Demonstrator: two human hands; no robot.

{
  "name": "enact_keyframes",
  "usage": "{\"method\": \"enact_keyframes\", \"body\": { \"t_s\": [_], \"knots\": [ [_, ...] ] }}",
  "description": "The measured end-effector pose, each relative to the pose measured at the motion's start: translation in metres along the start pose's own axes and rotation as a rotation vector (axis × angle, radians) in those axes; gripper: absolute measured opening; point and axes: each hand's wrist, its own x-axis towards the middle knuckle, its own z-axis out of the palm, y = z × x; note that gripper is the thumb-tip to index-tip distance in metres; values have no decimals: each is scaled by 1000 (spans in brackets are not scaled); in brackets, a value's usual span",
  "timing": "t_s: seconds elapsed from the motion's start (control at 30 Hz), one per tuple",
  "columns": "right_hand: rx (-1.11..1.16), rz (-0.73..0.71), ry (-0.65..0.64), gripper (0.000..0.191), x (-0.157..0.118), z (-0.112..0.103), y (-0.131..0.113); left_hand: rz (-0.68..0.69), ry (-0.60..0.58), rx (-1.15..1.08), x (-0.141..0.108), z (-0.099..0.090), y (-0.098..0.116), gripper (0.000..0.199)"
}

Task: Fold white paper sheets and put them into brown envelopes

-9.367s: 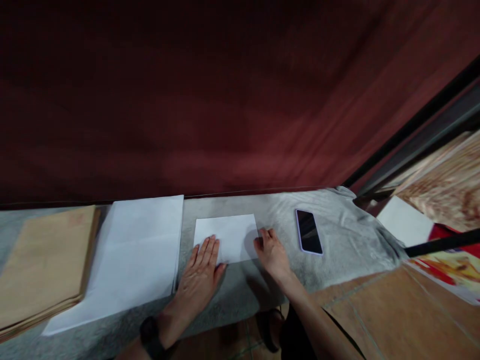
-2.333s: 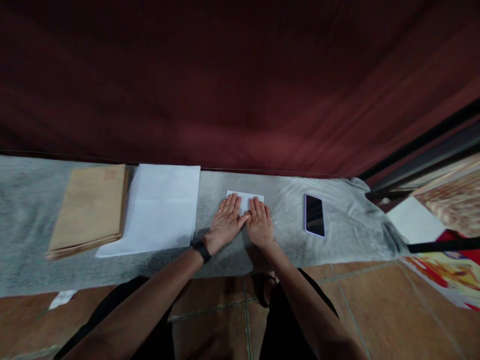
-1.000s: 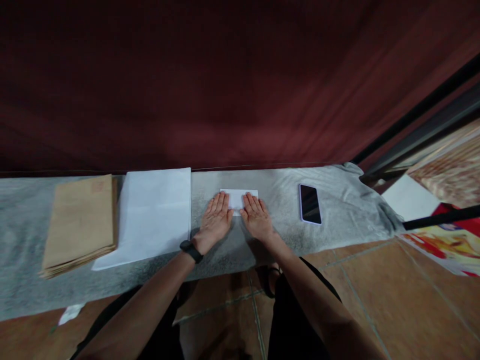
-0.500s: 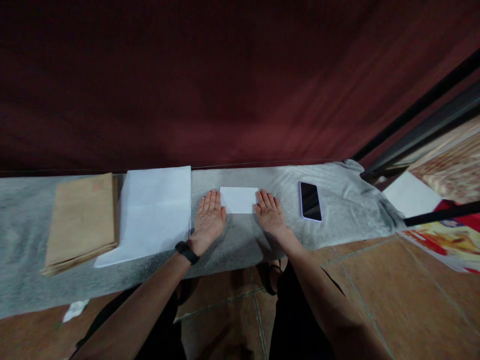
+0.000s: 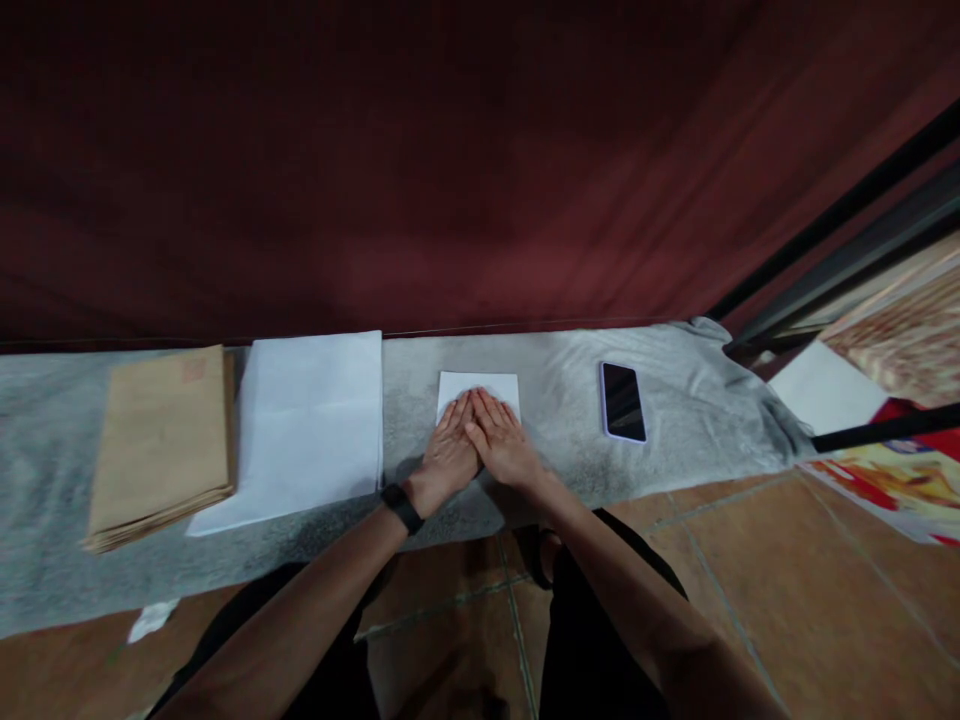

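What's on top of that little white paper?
The left hand and right hand lie on the small white paper. Its far edge shows, but the part beneath the hands is covered, so I can't see it.

can't really pin the place down tbh, just orange-brown floor tiles (image 5: 840, 560), dark red hanging fabric (image 5: 480, 180) and a gray cloth (image 5: 562, 450)

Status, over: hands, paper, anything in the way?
Left hand, right hand together on small paper. Paper lying on cloth. Phone at right, out of the way.
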Motion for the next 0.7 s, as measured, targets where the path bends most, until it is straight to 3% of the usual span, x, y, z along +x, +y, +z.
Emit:
{"method": "enact_keyframes", "body": {
  "t_s": [0.2, 0.37, 0.7],
  "knots": [
    [-149, 59, 67, 58, -6, 3, 16, -98, 15, 12, -3, -9, -10, 61],
    [-228, 54, 73, 61, -10, -1, 29, -154, 29, 18, -9, -16, -17, 71],
    [-291, 135, 105, 60, -15, -10, 49, -214, 54, 46, -15, -16, -18, 79]
  ]
}}
